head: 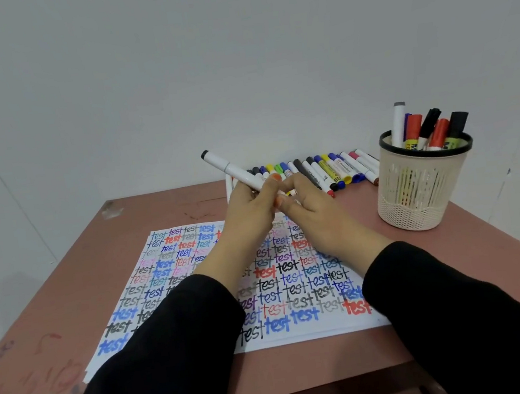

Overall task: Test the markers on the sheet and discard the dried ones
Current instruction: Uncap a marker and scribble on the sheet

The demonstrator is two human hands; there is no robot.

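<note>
A white marker (232,169) with a black end cap points up and to the left above the sheet. My left hand (247,211) grips its barrel, and my right hand (310,205) holds its lower end, which the fingers hide. The white sheet (296,293) lies on the table below, covered with the word "test" in many colours. A row of several capped markers (330,167) lies along the table's far edge behind my hands. Black sleeves cover both forearms.
A beige mesh cup (421,190) with a black rim stands at the right and holds several markers. The brown table (66,286) has ink stains at its left and a front edge close to me. A plain wall rises behind.
</note>
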